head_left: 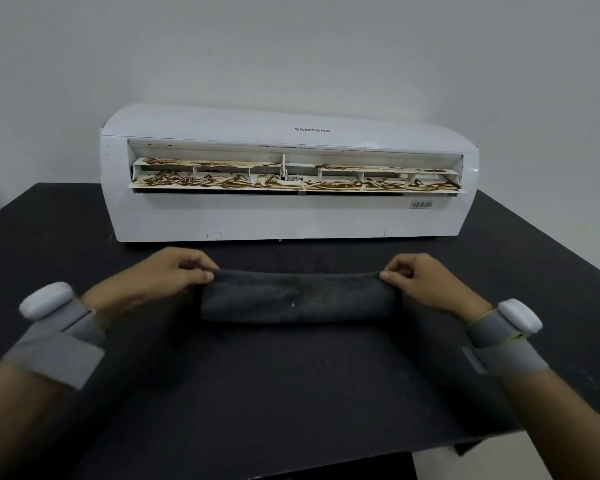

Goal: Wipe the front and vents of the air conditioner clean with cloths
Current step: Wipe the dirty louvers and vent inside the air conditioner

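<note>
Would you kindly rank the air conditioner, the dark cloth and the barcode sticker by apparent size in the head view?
1. air conditioner
2. dark cloth, nearer the camera yet clearly smaller
3. barcode sticker, smallest

1. Table (66,220): matte black top with faint pale scuffs, spanning most of the lower view. Its far edge lies close to the wall; its right corner reaches the frame's right edge.
2. Wall (291,46): plain white surface behind the table, filling the upper view.
3. Floor (534,459): pale area visible past the table's near right edge.
</note>
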Motion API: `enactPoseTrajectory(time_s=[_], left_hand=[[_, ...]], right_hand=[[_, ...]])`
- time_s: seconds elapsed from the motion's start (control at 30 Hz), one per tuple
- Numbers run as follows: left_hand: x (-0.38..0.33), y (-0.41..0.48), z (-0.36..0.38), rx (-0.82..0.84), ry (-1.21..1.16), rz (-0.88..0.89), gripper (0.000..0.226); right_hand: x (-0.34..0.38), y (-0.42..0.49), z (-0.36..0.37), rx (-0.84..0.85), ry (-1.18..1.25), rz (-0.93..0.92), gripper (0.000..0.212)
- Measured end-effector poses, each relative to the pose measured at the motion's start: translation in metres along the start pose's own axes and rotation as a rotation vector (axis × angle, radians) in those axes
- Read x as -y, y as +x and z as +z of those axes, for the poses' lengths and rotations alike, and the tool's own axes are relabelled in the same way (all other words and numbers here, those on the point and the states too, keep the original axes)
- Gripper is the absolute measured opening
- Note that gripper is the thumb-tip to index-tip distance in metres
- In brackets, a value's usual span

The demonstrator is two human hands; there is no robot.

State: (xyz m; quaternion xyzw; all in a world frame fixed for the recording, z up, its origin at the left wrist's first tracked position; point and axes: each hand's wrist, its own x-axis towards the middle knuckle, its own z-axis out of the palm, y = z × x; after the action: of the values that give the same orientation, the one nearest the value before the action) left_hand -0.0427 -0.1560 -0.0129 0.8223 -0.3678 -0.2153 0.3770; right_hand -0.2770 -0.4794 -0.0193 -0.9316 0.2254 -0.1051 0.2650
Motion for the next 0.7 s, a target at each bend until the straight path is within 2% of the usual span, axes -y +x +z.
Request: enactPoseTrajectory(time_s=[0.07, 0.2, 0.3, 0.33, 0.4, 0.47, 0.5, 0.6, 0.7], left_hand=[[0.002, 0.015, 0.003, -0.073, 0.033, -0.034, 0.013], [0.003, 0.032, 0.017, -0.182, 0.283, -0.038, 0.015], [0.001, 0.032, 0.028, -0.238, 0.519, 0.197, 0.037], [-0.002, 0.030, 0.034, -0.191, 0.557, 0.303, 0.045], [-0.006, 0.027, 0.046, 0.048, 0.586, 0.415, 0.060], [-0.002, 0.026, 0.054, 0.294, 0.716, 0.368, 0.069], [0.002, 0.025, 0.055, 0.343, 0.804, 0.351, 0.071], [0.010, 0.019, 0.048, 0.351, 0.929, 0.368, 0.086], [0.011, 0.017, 0.045, 0.310, 0.890, 0.424, 0.091]], right_hand=[[0.002, 0.014, 0.007, -0.053, -0.058, 0.043, 0.012], [0.006, 0.027, 0.022, -0.006, -0.283, 0.105, 0.020], [0.012, 0.020, 0.034, -0.095, -0.530, -0.073, 0.047], [0.014, 0.016, 0.037, -0.095, -0.503, -0.180, 0.056], [0.016, 0.008, 0.041, 0.098, -0.420, -0.331, 0.075], [0.012, 0.000, 0.047, 0.321, -0.477, -0.366, 0.088], [0.008, -0.003, 0.048, 0.360, -0.520, -0.375, 0.089], [-0.005, -0.005, 0.041, 0.355, -0.515, -0.403, 0.078], [-0.019, -0.009, 0.029, 0.304, -0.385, -0.372, 0.066]])
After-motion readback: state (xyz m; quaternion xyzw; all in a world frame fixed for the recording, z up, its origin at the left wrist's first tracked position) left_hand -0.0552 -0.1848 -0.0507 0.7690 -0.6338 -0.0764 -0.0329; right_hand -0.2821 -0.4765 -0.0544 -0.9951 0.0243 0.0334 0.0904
